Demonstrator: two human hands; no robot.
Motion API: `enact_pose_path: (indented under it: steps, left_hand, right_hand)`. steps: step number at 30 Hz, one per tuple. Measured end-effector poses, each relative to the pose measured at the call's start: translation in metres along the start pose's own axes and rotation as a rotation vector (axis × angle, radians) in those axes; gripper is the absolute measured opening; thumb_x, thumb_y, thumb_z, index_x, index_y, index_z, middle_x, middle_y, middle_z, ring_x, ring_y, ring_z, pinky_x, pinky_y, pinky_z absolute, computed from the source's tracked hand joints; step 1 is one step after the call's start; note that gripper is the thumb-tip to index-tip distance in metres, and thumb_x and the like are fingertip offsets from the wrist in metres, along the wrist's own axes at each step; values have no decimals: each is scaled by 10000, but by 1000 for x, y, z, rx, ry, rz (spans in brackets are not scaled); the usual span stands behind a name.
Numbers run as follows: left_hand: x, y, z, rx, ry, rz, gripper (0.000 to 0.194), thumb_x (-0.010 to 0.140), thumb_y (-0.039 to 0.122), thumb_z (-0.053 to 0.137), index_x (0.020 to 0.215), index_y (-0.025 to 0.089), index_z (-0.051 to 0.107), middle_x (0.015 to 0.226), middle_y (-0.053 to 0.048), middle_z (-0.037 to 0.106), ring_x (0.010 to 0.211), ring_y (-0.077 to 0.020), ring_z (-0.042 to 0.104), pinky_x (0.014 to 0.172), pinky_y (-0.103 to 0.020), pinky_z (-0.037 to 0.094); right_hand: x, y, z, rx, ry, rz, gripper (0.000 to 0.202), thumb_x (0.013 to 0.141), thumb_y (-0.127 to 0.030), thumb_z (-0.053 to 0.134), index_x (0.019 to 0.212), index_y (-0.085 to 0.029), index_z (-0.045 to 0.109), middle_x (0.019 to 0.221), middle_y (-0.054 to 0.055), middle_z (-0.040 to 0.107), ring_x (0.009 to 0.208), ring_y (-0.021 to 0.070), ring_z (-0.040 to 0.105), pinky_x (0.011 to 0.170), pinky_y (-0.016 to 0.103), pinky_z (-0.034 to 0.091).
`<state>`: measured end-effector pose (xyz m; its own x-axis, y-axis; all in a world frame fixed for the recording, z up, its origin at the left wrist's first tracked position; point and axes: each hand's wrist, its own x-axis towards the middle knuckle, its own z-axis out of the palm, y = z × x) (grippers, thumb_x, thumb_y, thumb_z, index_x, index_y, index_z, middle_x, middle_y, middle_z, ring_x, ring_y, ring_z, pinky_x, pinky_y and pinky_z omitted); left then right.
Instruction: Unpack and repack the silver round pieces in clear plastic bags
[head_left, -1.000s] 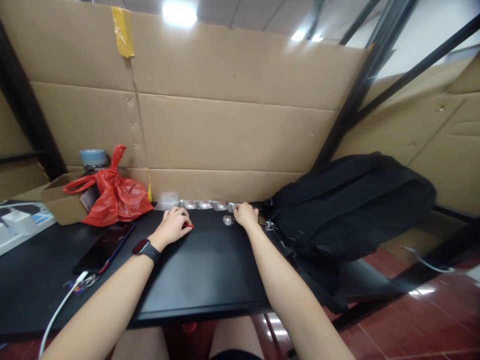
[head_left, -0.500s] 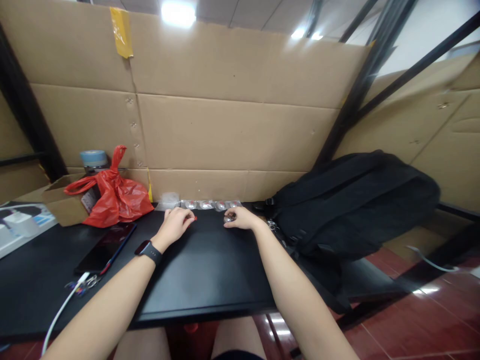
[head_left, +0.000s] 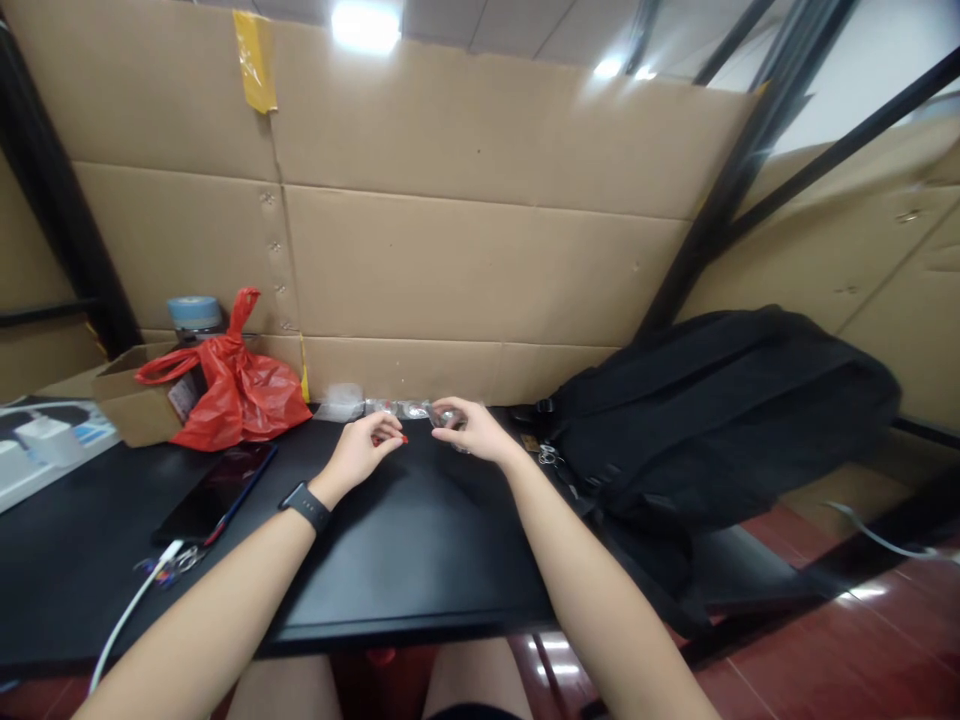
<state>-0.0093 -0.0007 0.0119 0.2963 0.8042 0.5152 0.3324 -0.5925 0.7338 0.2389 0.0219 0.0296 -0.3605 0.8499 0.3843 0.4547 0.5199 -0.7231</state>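
You are pinching a small red piece (head_left: pixel 405 440) between the fingertips of your left hand (head_left: pixel 363 446), over the table (head_left: pixel 405 550). Your right hand (head_left: pixel 484 432) is curling its thumb and fingers around a shiny round piece (head_left: pixel 448 418), blurred and partly covered; that hand is also hiding the right end of the row of clear packets (head_left: pixel 415 410) lying along the cardboard wall (head_left: pixel 465 270). A clear plastic bag (head_left: pixel 341 402) is lying at the row's left end. A black backpack (head_left: pixel 720 420) is crowding your right side, its strap hanging near your forearm. On your left, a knotted red bag (head_left: pixel 240 400) is leaning by an open box (head_left: pixel 135 410), and a phone (head_left: pixel 217 490) is lying in front, trailing a white cable (head_left: pixel 124 620).
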Motion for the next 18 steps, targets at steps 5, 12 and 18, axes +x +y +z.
enact_pose_path:
  steps: [5, 12, 18]
  left_hand:
    - [0, 4, 4, -98, 43, -21, 213, 793, 333, 709, 908, 168, 639, 885, -72, 733, 833, -194, 713, 798, -334, 576]
    - [-1, 14, 5, -57, 119, 16, 168, 833, 326, 662, 916, 181, 650, 877, -57, 736, 798, -185, 704, 775, -313, 568]
    - [-2, 23, 3, 82, 152, 69, 173, 869, 321, 614, 877, 199, 736, 935, -53, 770, 840, -208, 711, 784, -315, 555]
  right_hand:
    - [0, -21, 24, 357, -40, -51, 604, 665, -303, 830, 1215, -241, 588, 1196, 81, 636, 868, 154, 641, 778, 310, 538]
    - [-3, -25, 32, 618, -116, -11, 685, 623, -251, 868, 1229, -281, 550, 1211, 59, 626, 946, 160, 653, 903, 364, 540]
    - [-2, -25, 33, 686, -131, -42, 690, 626, -242, 869, 1238, -280, 551, 1213, 55, 636, 986, 174, 661, 991, 404, 508]
